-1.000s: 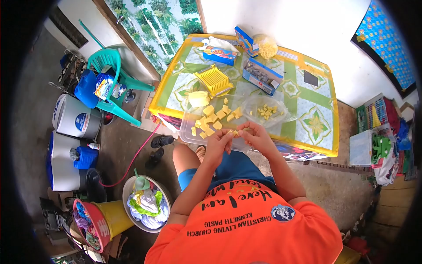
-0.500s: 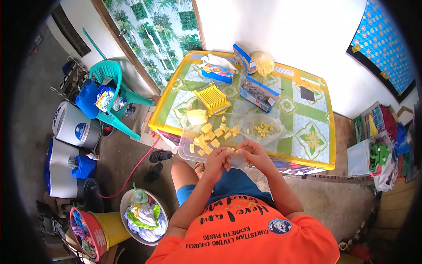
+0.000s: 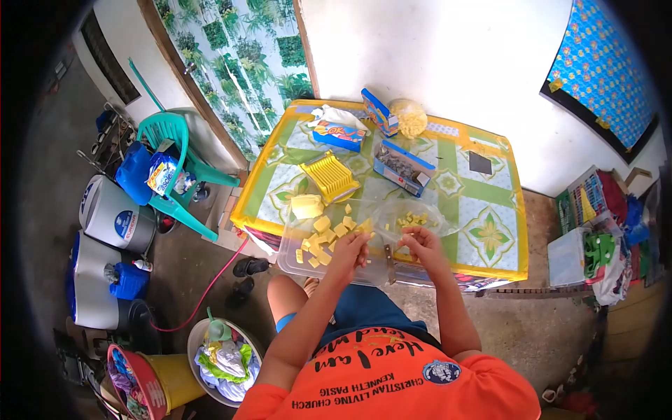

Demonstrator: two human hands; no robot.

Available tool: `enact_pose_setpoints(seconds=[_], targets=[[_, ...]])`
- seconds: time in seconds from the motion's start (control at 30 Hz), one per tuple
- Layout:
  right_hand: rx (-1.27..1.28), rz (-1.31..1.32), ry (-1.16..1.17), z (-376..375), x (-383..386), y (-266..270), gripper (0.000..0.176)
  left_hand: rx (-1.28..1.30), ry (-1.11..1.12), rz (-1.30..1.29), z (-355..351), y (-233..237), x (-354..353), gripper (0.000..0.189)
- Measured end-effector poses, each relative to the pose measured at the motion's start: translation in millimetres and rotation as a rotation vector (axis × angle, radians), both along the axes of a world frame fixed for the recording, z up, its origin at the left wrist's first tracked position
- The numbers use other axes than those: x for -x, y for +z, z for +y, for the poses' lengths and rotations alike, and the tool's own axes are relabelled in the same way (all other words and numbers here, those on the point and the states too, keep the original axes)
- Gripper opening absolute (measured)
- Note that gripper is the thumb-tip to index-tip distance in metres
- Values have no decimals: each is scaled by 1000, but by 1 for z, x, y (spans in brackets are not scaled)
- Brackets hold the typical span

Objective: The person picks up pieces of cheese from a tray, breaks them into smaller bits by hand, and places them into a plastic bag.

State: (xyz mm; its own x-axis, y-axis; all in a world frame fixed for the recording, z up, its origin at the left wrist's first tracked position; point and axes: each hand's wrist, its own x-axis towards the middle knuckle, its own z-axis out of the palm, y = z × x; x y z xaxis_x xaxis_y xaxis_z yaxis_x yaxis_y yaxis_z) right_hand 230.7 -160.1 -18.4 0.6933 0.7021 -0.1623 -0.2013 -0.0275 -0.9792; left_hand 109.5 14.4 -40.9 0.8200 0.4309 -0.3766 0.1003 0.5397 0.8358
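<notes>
My left hand [image 3: 350, 250] is closed above the clear plastic tray [image 3: 288, 260], near its yellow chunks [image 3: 321, 241]; what its fingers hold is too small to make out. To the right, my right hand [image 3: 424, 248] has its fingers bent together beside a clear plastic container [image 3: 381, 215] with small yellow pieces [image 3: 411, 219] in it. Whether anything sits in that pinch cannot be seen. Between my hands lies a narrow brown strip with dots, like a knife handle [image 3: 390, 263]. A larger pale yellow block [image 3: 306, 206] rests at the tray's far left corner.
On the patterned tablecloth [image 3: 488, 234] are a yellow slotted rack [image 3: 332, 178], an open blue box [image 3: 404, 168] of wrapped pieces, another blue box [image 3: 337, 136] and a round tub [image 3: 409, 119]. A green chair [image 3: 164, 133] and a laundry basin [image 3: 198, 381] stand left.
My hands were together over the tray with small yellow bits at the fingertips; now they are apart, the right one moved rightward. The dotted brown strip shows between them. The view has shifted slightly.
</notes>
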Motion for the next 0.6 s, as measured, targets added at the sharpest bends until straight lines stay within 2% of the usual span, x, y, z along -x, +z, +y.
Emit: enact_pose_setpoints(seconds=[0.17,0.27,0.37,0.47,0.57,0.6], targets=[[-50,0,-133,-16,-16,-5,24,-163,-120,-17,-8,6,-50,23],[-66,45,-192,-23,-20,-7,23,-357,-201,32,-14,4,-76,25],[-65,91,-218,-29,-24,-8,25,-564,-204,105,-13,-7,-98,26],[-56,119,-224,-34,-26,-11,27,-746,-260,87,-4,-19,-111,24],[-69,147,-238,-35,-29,-14,28,-902,-204,-4,6,-49,-123,26],[-76,160,-245,-35,-29,-16,28,-895,-220,34,6,-42,-121,27]])
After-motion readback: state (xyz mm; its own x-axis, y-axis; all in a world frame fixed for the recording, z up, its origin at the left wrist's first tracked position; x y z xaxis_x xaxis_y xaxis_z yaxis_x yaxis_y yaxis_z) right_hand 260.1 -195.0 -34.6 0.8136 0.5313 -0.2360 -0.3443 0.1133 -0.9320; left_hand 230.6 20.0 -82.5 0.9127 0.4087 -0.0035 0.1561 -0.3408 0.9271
